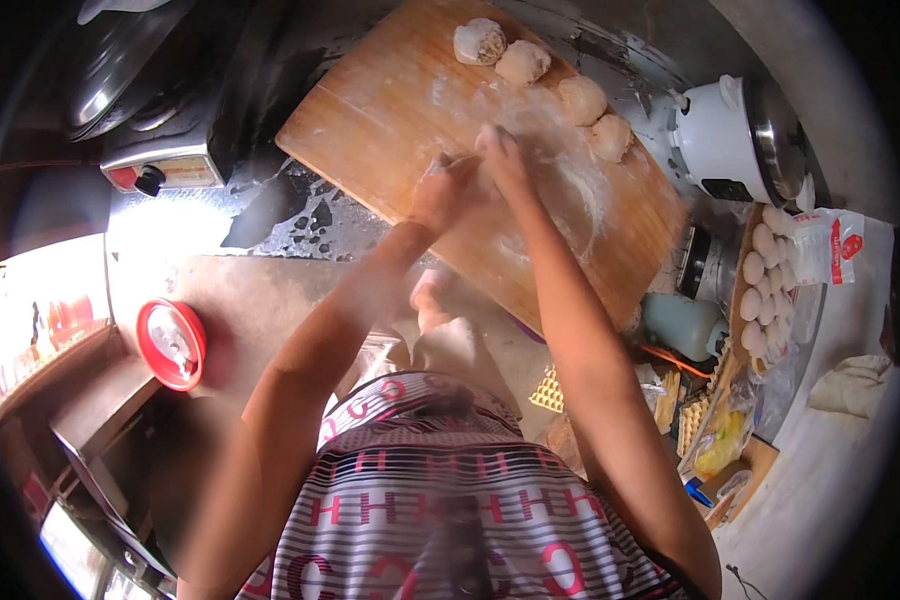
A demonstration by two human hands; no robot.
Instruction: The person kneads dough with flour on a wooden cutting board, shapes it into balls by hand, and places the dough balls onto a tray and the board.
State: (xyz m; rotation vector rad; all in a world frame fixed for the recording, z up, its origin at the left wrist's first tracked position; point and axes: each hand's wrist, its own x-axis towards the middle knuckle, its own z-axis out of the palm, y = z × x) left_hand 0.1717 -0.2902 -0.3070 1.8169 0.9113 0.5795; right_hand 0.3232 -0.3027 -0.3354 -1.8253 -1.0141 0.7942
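My left hand (444, 189) and my right hand (501, 154) are close together over the middle of a floured wooden board (375, 112). Flour dust blurs the space between them. The fingers of both hands look curled, but whether anything is between them cannot be told. Beyond my right hand, several dough balls (523, 62) lie in a row along the board's far right side, dusted with flour. A ring of loose flour (589, 199) marks the board to the right of my right forearm.
At the left stands a stove with a black knob (150, 180); a red basin (171, 345) is below it. On the right are a white rice cooker (724, 142), a tray of eggs (754, 268), a plastic bag (829, 244) and a grey-green gas cylinder (682, 326).
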